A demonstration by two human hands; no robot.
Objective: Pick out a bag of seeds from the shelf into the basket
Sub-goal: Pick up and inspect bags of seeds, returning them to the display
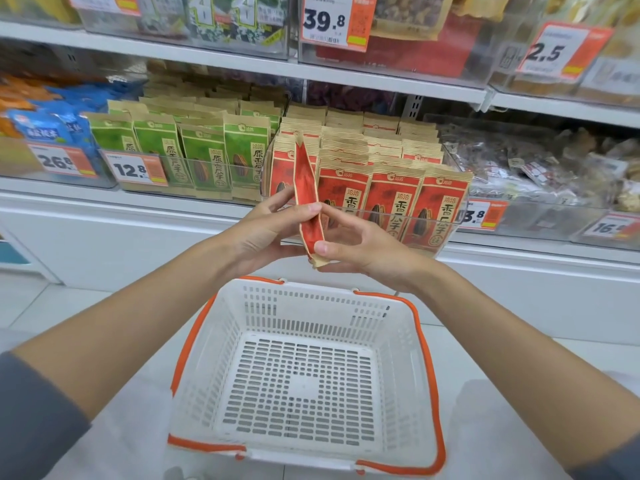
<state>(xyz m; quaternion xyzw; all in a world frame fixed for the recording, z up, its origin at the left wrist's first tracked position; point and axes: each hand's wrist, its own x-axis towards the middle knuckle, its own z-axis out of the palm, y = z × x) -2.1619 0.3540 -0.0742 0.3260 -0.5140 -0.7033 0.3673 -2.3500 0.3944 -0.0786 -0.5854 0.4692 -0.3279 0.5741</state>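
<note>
Shelf (104, 199) w/ seed bags (381, 202)

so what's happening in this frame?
A person pinches a red seed bag, turned edge-on, between the left hand and right hand, just in front of the shelf's rows of red bags. It is held over the far side of the white basket and has not gone in yet.

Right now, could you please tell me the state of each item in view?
Red seed bag, lifted out, held edge-on.
Left hand, pinching the bag's middle.
Right hand, pinching its lower part.
Basket, nothing inside, handles folded down.
Shelved red bags, upright in rows.
Green bags, upright in rows.
</note>
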